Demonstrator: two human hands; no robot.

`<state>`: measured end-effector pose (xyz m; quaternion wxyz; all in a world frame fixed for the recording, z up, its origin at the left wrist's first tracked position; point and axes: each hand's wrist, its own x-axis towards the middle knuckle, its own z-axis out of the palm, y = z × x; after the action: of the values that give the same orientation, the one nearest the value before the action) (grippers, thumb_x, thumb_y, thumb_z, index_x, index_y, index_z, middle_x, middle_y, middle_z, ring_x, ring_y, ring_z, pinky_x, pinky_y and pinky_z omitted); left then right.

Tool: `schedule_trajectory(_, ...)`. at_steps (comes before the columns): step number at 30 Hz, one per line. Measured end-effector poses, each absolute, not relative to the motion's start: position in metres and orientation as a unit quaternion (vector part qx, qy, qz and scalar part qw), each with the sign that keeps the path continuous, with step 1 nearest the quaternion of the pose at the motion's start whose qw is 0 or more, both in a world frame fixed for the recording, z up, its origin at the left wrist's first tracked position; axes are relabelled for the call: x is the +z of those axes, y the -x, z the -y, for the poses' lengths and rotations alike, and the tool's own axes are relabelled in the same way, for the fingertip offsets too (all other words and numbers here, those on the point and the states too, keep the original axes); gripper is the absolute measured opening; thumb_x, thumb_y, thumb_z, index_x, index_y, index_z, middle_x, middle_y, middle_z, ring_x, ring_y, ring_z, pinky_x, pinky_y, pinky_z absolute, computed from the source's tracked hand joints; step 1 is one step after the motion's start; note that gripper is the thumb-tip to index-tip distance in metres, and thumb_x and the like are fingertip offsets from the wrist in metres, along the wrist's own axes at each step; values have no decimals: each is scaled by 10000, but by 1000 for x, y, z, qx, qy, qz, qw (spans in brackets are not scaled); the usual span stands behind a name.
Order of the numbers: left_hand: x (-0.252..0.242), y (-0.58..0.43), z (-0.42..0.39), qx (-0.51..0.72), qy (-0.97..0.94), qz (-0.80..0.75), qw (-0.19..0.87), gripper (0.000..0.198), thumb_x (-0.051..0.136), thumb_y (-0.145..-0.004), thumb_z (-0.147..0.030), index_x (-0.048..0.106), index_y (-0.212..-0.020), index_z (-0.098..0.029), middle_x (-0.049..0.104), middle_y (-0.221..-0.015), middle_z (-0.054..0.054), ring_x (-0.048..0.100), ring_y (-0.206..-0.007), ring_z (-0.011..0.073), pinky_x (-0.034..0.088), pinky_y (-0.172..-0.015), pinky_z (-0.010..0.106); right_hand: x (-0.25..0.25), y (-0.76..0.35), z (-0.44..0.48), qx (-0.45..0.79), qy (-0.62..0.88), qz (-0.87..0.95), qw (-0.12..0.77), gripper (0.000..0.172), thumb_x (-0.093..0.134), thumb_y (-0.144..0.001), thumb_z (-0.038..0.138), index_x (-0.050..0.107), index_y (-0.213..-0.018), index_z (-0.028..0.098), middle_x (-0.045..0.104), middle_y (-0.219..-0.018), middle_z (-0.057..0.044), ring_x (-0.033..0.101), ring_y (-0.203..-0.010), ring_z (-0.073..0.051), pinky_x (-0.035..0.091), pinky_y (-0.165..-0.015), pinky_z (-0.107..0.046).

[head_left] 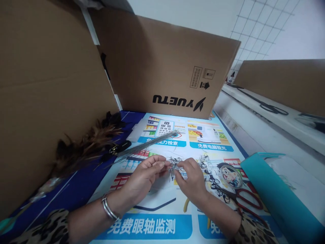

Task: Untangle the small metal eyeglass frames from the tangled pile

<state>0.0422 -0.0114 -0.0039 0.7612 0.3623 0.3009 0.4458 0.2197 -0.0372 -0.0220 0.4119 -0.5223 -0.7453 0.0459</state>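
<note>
We had left hand point(145, 175) and right hand point(192, 180) pinching the wire tangle point(174, 163), so a hard tug risked tightening it or snagging nearby loops point(215, 186).

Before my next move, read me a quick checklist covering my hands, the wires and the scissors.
1. Left hand on the tangle: ok, thumb and fingers pinched at its left side.
2. Right hand gripping it: cannot tell; the fingertips are at its right side, but contact is too fine to see.
3. Wire bundle out of the way: ok, it lies beyond the left hand.
4. Scissors set down: ok, not held, lying to the right of the right hand.
5. Dark bits gathered: not ok, strewn between the right hand and the clear dish.
</note>
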Motion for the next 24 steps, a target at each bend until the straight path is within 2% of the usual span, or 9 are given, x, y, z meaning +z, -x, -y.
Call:
schedule_trajectory(4, -1, -42, 15, 438, -373, -296, 763, 122, 620, -787, -214, 602, -896, -161, 666, -920, 75, 605, -846, 177, 433, -822, 323, -26, -222, 37, 56, 533, 743, 401, 81, 505, -808, 177, 575, -786, 210, 559, -785, -69, 517, -805, -216, 412, -734, -360)
schedule_trajectory(10, -1, -40, 11, 448, -361, -307, 758, 140, 630, -780, -208, 592, -907, -160, 663, -917, 68, 604, -825, 159, 445, -795, 290, -18, -223, 38, 174, 537, 683, 464, 95, 516, -803, 175, 560, -729, 214, 540, -741, -27, 505, -719, -168, 406, -682, -301)
schedule_trajectory(15, -8, -38, 7, 454, -339, -312, 762, 161, 634, -774, -204, 589, -922, -156, 655, -951, 82, 610, -870, 183, 464, -812, 325, -17, -228, 35, 324, 552, 572, 512, 75, 571, -785, 267, 585, -732, 216, 552, -735, -7, 491, -687, -155, 397, -644, -274)
schedule_trajectory(18, -9, -38, 5, 456, -328, -314, 766, 162, 640, -769, -194, 590, -918, -155, 654, -953, 79, 613, -873, 182, 476, -799, 321, -21, -231, 34, 399, 542, 513, 533, 119, 589, -774, 329, 599, -745, 214, 558, -709, -3, 490, -671, -154, 393, -622, -268)
schedule_trajectory(24, -11, -37, 3, 458, -315, -322, 766, 175, 656, -750, -172, 594, -913, -159, 660, -945, 72, 611, -882, 176, 483, -775, 301, -21, -233, 33, 442, 541, 463, 545, 161, 622, -742, 371, 620, -755, 210, 587, -746, -11, 510, -708, -161, 414, -642, -275)
